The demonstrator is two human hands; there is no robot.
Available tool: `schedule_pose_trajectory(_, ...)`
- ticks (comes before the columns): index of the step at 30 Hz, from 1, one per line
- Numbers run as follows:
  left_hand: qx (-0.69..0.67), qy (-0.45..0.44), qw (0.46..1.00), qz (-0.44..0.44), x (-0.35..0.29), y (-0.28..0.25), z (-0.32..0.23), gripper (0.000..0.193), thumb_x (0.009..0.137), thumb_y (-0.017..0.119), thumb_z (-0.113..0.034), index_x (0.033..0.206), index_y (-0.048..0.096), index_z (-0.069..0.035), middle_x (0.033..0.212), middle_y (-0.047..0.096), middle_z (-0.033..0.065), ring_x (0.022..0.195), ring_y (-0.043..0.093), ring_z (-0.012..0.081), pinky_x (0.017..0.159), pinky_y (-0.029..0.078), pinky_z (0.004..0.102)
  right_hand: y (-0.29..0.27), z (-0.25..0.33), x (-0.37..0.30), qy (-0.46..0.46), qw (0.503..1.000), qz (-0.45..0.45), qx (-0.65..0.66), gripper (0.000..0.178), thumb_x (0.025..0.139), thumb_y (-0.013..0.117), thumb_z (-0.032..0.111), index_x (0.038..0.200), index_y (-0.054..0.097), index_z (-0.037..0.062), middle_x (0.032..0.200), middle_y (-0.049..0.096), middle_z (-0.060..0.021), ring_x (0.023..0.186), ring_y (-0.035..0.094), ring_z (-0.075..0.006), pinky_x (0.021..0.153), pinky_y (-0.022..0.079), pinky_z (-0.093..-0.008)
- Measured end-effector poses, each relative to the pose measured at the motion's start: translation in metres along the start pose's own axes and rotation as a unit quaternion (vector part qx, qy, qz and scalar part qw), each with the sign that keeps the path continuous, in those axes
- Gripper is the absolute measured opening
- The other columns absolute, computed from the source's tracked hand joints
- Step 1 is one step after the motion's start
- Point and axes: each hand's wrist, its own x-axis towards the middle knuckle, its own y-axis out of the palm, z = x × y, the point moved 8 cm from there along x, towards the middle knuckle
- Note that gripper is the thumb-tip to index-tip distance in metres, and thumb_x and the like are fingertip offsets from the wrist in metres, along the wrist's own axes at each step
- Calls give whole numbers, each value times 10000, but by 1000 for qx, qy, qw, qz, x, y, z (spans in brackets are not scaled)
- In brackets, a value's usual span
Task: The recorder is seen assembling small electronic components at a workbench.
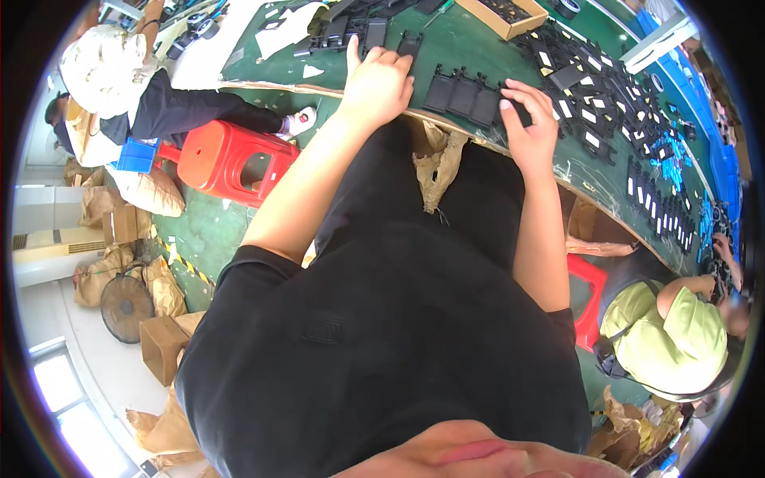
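Note:
On the green tabletop in front of me lies a row of flat black plastic parts (462,95), side by side near the edge. My right hand (532,131) is at the right end of this row, thumb and fingers closed around the black part there. My left hand (378,86) rests near the table edge, palm down, one finger stretched out and the others loosely bent. Just beyond its fingers are a single black part (410,43) and a cluster of black parts (339,33). Nothing shows in its grasp, though its underside is hidden.
A large heap of black parts with white labels (586,88) covers the table at right, beside blue pieces (672,159). A cardboard box (510,20) stands at the back. Red stools (227,159) and two people flank me, one in light green (669,338).

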Motion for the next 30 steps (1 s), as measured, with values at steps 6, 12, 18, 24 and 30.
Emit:
schedule_pose_trajectory(6,-158,49,986,-9,-41,-19,-26,269,915,714,-172,1148,751,-42,1079,695,88,1081,664,291,1078,469,477,12,5,-2,-23,999,36,-29,313,878,699,44,1185,750,77,1286,718,-132,1260,607,-360,1100,471,-460)
schedule_pose_trajectory(12,-191,11,981,-22,-38,-21,-29,252,895,786,-271,1075,790,-93,1053,703,37,1048,663,260,964,480,441,5,-18,-4,58,998,13,-37,437,836,633,10,1267,697,34,1330,691,-179,1319,578,-388,1149,447,-448)
schedule_pose_trajectory(18,-213,22,977,6,-26,-11,-22,225,887,805,-319,1033,813,-148,1039,719,22,1070,663,251,963,465,444,16,-4,-6,1,992,59,-108,423,858,713,77,1278,685,31,1346,676,-185,1326,558,-415,1146,443,-496)
schedule_pose_trajectory(24,-308,41,950,-15,-15,-11,-5,232,897,799,-318,1033,806,-130,1069,755,55,1082,683,285,1012,449,458,10,-1,-5,22,995,40,-93,384,869,699,63,1252,698,46,1327,683,-163,1280,570,-371,1121,455,-462)
schedule_pose_trajectory(30,-66,-3,988,-137,-4,-11,44,402,898,744,-253,1260,726,-78,1279,706,128,1161,643,347,1006,513,470,-12,0,-1,3,998,-40,47,440,820,495,-2,1189,733,22,1302,704,-153,1258,598,-321,1108,445,-410)
